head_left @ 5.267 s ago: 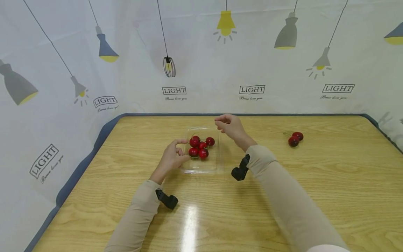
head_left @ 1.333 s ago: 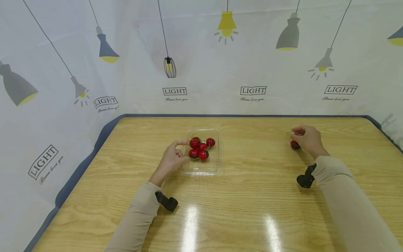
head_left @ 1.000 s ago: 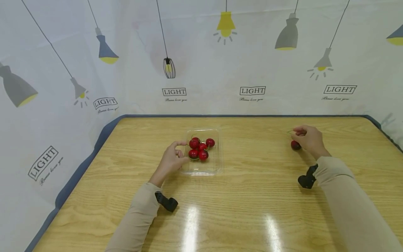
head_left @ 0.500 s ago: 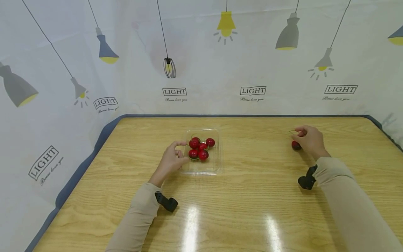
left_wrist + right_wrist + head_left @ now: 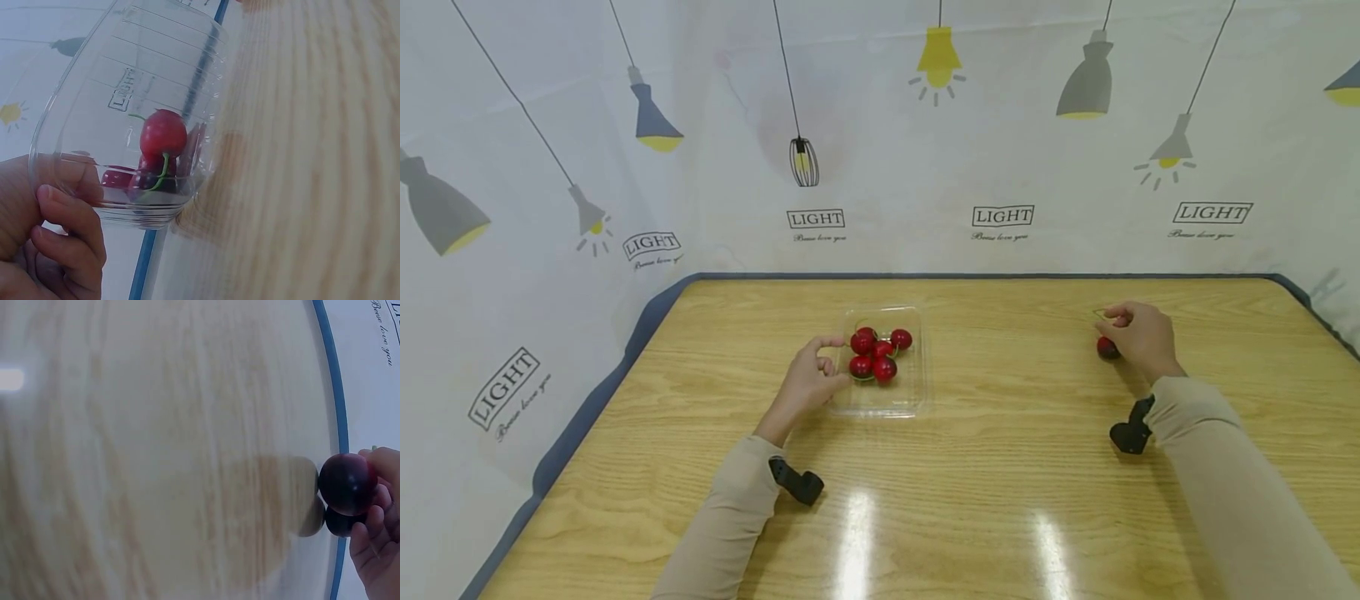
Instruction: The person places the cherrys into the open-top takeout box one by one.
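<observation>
My left hand [image 5: 811,373] holds the left side of a clear plastic box [image 5: 912,392], thumb and forefinger spread along its rim. Several dark red cherries [image 5: 884,369] with green stems lie inside; in the left wrist view one cherry [image 5: 164,132] is stacked highest. At the table's right, my right hand [image 5: 1142,337] bends over two loose cherries, its fingertips pinching at the farther one. The nearer cherry [image 5: 1107,347] shows below the fingers. In the right wrist view the fingers curl about the farther cherry [image 5: 342,522], partly hidden behind the nearer one.
The wooden table [image 5: 1000,467] spans the area, with a wide stretch of bare wood between box and loose cherries. A white cloth [image 5: 895,167] printed with lamps stands behind the blue-edged far side. Each wrist bears a black camera [image 5: 1131,427].
My right hand has moved from the box's far right corner rightward to the two loose cherries, and lately shifts there only slightly. My left hand and the box stay put.
</observation>
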A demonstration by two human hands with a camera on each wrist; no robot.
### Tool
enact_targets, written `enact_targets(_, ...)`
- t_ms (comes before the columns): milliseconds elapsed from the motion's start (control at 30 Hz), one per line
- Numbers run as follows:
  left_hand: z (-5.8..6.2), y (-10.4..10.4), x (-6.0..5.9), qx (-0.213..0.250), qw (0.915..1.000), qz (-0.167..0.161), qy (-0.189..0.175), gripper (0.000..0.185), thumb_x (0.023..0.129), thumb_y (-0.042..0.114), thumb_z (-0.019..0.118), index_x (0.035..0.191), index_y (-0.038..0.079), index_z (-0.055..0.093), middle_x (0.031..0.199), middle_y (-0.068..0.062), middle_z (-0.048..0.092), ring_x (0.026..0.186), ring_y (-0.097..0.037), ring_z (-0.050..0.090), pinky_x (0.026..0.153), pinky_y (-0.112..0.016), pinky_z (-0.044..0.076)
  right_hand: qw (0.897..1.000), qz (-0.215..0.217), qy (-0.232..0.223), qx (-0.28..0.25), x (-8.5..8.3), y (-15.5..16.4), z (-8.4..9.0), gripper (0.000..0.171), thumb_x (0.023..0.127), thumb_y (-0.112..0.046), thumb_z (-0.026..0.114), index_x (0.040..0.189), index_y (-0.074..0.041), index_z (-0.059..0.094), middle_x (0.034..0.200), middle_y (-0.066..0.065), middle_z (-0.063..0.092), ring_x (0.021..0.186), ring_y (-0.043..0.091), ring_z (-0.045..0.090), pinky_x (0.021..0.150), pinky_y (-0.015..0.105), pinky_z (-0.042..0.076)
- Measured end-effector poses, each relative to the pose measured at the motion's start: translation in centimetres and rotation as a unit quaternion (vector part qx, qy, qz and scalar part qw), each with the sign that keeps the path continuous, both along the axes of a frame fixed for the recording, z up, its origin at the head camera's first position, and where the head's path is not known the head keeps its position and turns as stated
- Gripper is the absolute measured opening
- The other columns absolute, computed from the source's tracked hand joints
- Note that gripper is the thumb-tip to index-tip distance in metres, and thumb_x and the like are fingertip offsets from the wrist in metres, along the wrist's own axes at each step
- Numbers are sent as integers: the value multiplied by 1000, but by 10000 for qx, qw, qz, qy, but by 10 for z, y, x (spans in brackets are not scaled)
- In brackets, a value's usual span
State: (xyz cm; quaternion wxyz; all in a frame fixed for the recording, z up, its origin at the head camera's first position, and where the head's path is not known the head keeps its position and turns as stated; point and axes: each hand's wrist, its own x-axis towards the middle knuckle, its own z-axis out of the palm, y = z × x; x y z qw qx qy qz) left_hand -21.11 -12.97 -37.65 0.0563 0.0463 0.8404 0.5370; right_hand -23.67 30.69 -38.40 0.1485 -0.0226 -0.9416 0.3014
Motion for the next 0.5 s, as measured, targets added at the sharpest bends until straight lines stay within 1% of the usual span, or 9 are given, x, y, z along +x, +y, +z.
enact_targets(133, -1, 0, 0, 13, 10000, -11, 6, 51, 71, -5, 59, 118, 5, 45, 59, -2, 36, 39, -9, 31, 38, -22, 29, 10000, -80, 54, 25, 0, 1, -1, 26, 82, -14, 60, 95, 9, 62, 82, 23, 58, 74, 33, 53, 60, 39, 41)
enact_targets(300, -1, 0, 0, -27, 10000, -29, 36, 51, 70, -5, 59, 118, 4, 44, 59, -2, 37, 40, -9, 31, 38, -22, 29, 9996, -189, 181, 48, 0, 2, -2, 20, 82, -12, 58, 89, 6, 63, 77, 20, 59, 70, 30, 52, 57, 32, 38)
enact_targets(500, 0, 0, -1, -51, 10000, -26, 17, 52, 70, -4, 59, 119, 5, 45, 59, -1, 37, 40, -9, 32, 38, -21, 29, 9996, -263, 119, -9, -1, 2, -2, 20, 82, -13, 57, 87, 5, 63, 74, 16, 59, 66, 25, 50, 55, 30, 37)
